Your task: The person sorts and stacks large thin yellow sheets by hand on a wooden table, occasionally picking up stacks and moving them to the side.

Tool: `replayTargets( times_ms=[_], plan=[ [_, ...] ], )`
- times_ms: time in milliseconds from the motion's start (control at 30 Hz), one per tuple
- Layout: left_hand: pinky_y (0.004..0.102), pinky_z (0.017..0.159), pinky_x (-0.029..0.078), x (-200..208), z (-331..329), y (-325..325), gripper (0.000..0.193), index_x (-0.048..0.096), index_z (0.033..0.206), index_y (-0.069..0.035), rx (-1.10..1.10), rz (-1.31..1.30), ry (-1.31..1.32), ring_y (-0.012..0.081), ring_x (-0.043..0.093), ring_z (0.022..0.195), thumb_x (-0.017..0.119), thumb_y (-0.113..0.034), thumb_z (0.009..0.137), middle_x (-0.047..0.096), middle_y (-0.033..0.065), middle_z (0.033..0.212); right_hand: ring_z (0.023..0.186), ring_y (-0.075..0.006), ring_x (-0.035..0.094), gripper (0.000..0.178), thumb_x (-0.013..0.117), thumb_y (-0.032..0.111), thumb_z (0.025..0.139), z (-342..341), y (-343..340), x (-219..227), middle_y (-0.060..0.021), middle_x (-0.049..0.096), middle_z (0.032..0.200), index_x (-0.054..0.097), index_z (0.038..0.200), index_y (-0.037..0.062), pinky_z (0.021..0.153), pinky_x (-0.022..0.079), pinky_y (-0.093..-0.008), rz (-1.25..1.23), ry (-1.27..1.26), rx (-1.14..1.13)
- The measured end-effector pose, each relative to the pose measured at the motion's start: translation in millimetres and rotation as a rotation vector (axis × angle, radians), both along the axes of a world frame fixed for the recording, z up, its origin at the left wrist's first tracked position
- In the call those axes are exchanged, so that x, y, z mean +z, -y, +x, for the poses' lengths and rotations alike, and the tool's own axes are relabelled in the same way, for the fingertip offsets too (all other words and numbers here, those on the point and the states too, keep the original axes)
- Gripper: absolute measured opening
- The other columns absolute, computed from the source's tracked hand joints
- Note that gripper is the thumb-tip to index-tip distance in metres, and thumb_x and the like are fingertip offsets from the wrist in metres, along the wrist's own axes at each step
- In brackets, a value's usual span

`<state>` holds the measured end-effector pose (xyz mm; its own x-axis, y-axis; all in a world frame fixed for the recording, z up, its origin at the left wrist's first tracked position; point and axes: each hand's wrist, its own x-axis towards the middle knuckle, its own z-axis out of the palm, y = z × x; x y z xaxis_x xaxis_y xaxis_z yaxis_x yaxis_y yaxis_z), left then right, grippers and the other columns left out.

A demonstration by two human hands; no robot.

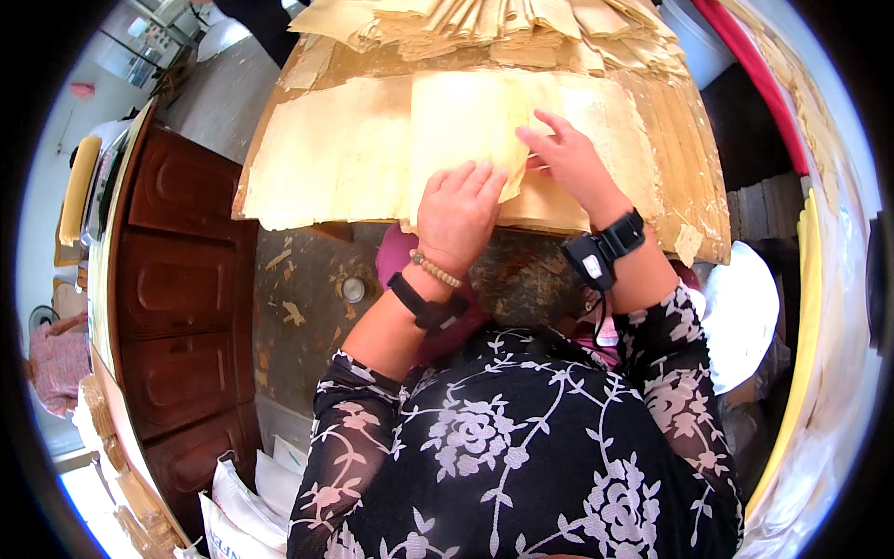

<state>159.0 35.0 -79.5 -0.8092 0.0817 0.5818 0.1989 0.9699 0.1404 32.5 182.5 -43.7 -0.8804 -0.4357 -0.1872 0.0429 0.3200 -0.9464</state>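
My left hand (456,210) lies flat, fingers together, on the pale yellow sheet (466,121); my right hand (568,163) pinches that sheet's edge on the desk (689,177).

Bright glare, perhaps daylight; fisheye-warped edges.

A worn, flaking board (694,177) carries everything — its surface is tan and chipped along the near right edge. Directly on it lies a spread of thin yellowish sheets (345,158), overlapping one another and reaching the board's near left edge. At the far side of the board sits a stack of folded tan sheets (503,28) — fanned out, piled unevenly.
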Motion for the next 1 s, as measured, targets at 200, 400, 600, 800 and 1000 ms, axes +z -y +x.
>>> replayTargets(
  times_ms=[200, 400, 600, 800, 1000],
  plan=[
    [0.0399, 0.102, 0.042, 0, 4, -7, 0.033, 0.064, 0.118, -0.01, -0.114, 0.019, 0.204, 0.0265, 0.058, 0.119, 0.063, -0.016, 0.085, 0.065, 0.0103, 0.122, 0.071, -0.0144, 0.063, 0.059, 0.072, 0.02, 0.082, -12, -6, -53, -0.009, 0.068, 0.083, 0.052, 0.136, 0.0035, 0.066, 0.051, -0.0275, -0.027, -0.247, -0.003],
    [0.0425, 0.115, 0.027, 15, -29, 51, 0.056, 0.046, 0.142, -0.008, -0.014, 0.27, 0.268, 0.035, 0.033, 0.141, 0.05, -0.041, 0.097, 0.039, 0.02, 0.15, 0.065, -0.0101, 0.053, 0.05, 0.063, 0.011, 0.084, -21, -11, -67, -0.0017, 0.059, 0.075, 0.056, 0.134, 0.0084, 0.063, 0.047, -0.0258, -0.14, -0.243, -0.15],
    [0.0469, 0.116, 0.024, -8, -37, 28, 0.061, 0.044, 0.143, -0.011, 0.131, -0.022, 0.438, 0.0398, 0.024, 0.144, 0.052, -0.047, 0.094, 0.031, 0.0207, 0.154, 0.073, -0.0154, 0.059, 0.044, 0.06, 0.006, 0.086, -22, -15, -65, -0.0037, 0.061, 0.082, 0.06, 0.13, 0.0108, 0.066, 0.048, -0.0285, -0.002, -0.505, -0.184],
    [0.0428, 0.111, 0.035, -15, -42, 33, 0.064, 0.046, 0.141, -0.008, 0.061, 0.019, 0.351, 0.0413, 0.04, 0.133, 0.055, -0.048, 0.092, 0.036, 0.0243, 0.149, 0.107, -0.0285, 0.059, 0.035, 0.065, 0.013, 0.083, 14, -13, -20, -0.0105, 0.062, 0.12, 0.064, 0.118, 0.0131, 0.093, 0.048, -0.0372, 0.55, -1.229, -0.09],
    [0.0425, 0.102, 0.043, -9, -16, 20, 0.058, 0.05, 0.132, -0.002, 0.183, 0.129, 0.147, 0.0376, 0.053, 0.119, 0.065, -0.038, 0.088, 0.047, 0.0254, 0.138, 0.11, -0.028, 0.059, 0.032, 0.064, 0.019, 0.086, 21, -18, -33, -0.0101, 0.062, 0.121, 0.063, 0.116, 0.008, 0.096, 0.047, -0.0366, 0.539, -1.037, 0.197]
  ],
)
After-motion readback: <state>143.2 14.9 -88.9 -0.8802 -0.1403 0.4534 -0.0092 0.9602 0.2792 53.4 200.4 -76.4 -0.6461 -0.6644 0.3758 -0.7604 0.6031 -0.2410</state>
